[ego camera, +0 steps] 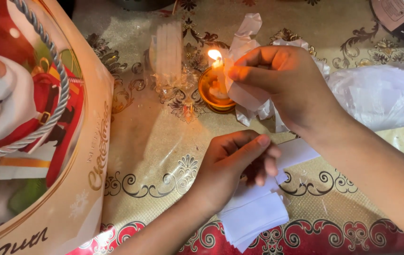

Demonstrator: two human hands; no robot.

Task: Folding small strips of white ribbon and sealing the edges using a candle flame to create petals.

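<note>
A small round brass-coloured holder (216,92) sits on the counter (154,141) just above the middle of the frame, and in it stands a short lit candle (217,71), its flame bright at the top. To the left of the holder lies a clear plastic packet (168,54) with long pale sticks inside, likely more candles. At the right edge a filmy clear plastic bag (381,94) holds something white that cannot be made out. A large gift bag (36,127) with a festive red-suited figure and a twisted rope handle fills the left side of the frame; what it holds does not show.

The right hand (282,82), upper centre, pinches a small white plastic pouch (240,92) between thumb and fingers, with the pouch's edge held right at the flame. The pouch is thin, pale and crinkled, and more white crumpled plastic (249,28) rises behind the hand.

The left hand (237,165), lower centre, is curled around a stack of flat white pouches (258,212) that fans out beneath it toward the bottom of the frame; one strip runs off to the right under the right forearm. The pouches are plain white rectangles with clean edges, lying on the counter's gold cloth with dark scroll patterns and a red border.
</note>
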